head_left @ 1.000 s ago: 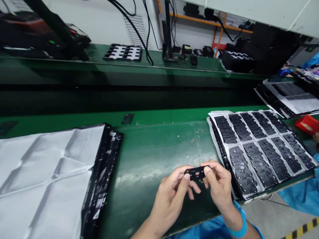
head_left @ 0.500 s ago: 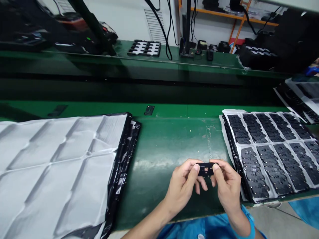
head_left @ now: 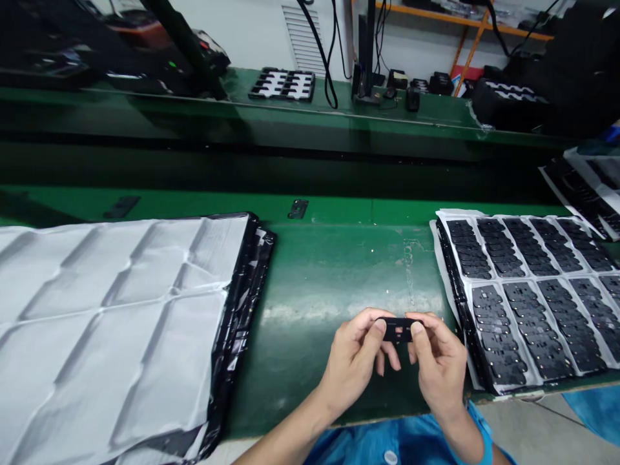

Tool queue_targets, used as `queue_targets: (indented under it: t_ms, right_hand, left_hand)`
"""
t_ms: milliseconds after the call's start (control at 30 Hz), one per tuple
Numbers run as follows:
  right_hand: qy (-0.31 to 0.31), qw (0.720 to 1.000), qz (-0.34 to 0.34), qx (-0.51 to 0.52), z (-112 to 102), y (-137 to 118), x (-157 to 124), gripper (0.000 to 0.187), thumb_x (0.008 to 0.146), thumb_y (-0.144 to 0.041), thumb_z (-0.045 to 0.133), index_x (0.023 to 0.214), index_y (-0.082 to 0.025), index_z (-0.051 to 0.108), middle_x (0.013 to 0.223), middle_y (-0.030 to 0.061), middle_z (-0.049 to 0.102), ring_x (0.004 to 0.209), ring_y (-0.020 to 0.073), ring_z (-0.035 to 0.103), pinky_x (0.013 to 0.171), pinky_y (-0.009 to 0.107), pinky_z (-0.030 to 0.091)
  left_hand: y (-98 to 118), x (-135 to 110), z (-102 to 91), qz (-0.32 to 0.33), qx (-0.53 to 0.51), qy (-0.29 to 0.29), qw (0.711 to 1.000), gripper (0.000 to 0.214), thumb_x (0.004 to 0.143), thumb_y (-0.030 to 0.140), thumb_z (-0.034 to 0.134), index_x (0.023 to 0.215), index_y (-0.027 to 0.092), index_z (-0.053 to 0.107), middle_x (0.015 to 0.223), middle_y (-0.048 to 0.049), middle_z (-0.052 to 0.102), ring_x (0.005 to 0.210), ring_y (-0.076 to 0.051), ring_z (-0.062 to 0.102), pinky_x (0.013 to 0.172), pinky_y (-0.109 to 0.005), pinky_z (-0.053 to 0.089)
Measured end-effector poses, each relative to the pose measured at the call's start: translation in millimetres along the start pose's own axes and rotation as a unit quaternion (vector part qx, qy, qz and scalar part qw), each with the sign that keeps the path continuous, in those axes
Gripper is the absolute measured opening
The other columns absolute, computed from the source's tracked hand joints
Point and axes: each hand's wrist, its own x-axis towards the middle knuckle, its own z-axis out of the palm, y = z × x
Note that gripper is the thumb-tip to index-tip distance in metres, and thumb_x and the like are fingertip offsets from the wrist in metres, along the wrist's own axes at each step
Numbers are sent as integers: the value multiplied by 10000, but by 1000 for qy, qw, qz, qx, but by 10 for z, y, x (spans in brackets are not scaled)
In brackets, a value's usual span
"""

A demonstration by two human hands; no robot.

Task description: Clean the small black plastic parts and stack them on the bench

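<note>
Between both hands I hold a small flat black part with cut-out openings (head_left: 398, 329), raised over the front of the green bench (head_left: 310, 284). My left hand (head_left: 358, 352) pinches its left end between thumb and index finger, the other fingers curled below. At the right end, my right hand (head_left: 440, 358) grips it the same way. Just right of that hand lies a tray (head_left: 494, 281) whose white-lined compartments hold rows of similar black parts (head_left: 501, 336).
A stack of black trays under a white sheet (head_left: 145, 310) covers the left side. Two dark flat parts, one near the middle (head_left: 298, 208) and one farther left (head_left: 123, 206), lie along the back strip. Another tray (head_left: 282, 84) and hanging cables (head_left: 329, 58) are on the rear ledge.
The camera view has shifted slightly. Both hands keep their pinch on the black part, which has tilted a little; nothing was let go.
</note>
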Motion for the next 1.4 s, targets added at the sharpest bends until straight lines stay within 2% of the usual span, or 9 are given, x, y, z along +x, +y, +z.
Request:
queue_targets:
  t_ms: [233,367,533,733,867,1067,1200,1400]
  right_hand:
    - [-39,998,-46,-25,-29,2,-43,215,1061,-257,602,1147,-222,796,955,66,732,572,122,601,566,258,531]
    - [-58,996,40,48,-38,-22,-11,226,1042,-345,646,1130,-198,795,875,46,718,531,111,599,517,239,522]
    - [-22,984,145,102,-30,27,29,339,985,-484,703,1009,-159,796,683,5,663,457,86,497,436,201,439]
    - [-7,972,186,144,8,96,46,351,944,-496,725,911,-152,784,634,-14,625,427,62,427,400,176,352]
    - [-14,973,194,122,16,31,64,337,947,-480,714,915,-154,794,604,-31,587,420,59,419,403,176,333]
    - [-70,977,173,105,5,-109,47,336,951,-469,719,999,-147,801,556,-33,581,470,98,511,497,214,428]
    - [-64,978,170,107,-1,-109,33,329,963,-461,702,981,-148,801,548,-41,560,464,90,494,495,208,411]
    - [-21,976,187,112,-16,9,36,349,956,-478,707,883,-147,789,556,-47,526,440,63,408,434,182,326]
  left_hand:
    - [-30,24,-54,-61,-35,29,997,368,965,461,602,961,113,723,480,-14,665,394,-148,629,372,-179,350]
    - [26,-41,0,-42,3,73,996,352,961,457,628,951,117,720,521,-19,688,435,-151,656,419,-192,436]
    - [119,-89,47,-60,-20,14,998,412,954,529,653,1012,122,680,619,-50,746,486,-168,687,453,-221,513]
    - [110,-94,20,-77,-15,-5,997,428,947,517,650,1041,101,685,596,-57,744,449,-150,646,461,-223,508]
    - [118,-80,-8,-93,-9,-1,996,377,936,480,635,993,111,682,556,-47,727,405,-128,592,448,-212,481]
    - [28,-33,-76,-102,15,48,993,349,928,467,607,967,126,672,507,-24,679,403,-143,580,408,-210,434]
    - [-6,-39,-90,-104,13,27,994,378,945,496,590,993,128,662,557,-43,707,422,-146,584,412,-218,436]
    - [88,-70,-60,-100,26,-18,994,394,955,517,626,1014,127,642,556,-23,702,406,-115,549,455,-215,443]
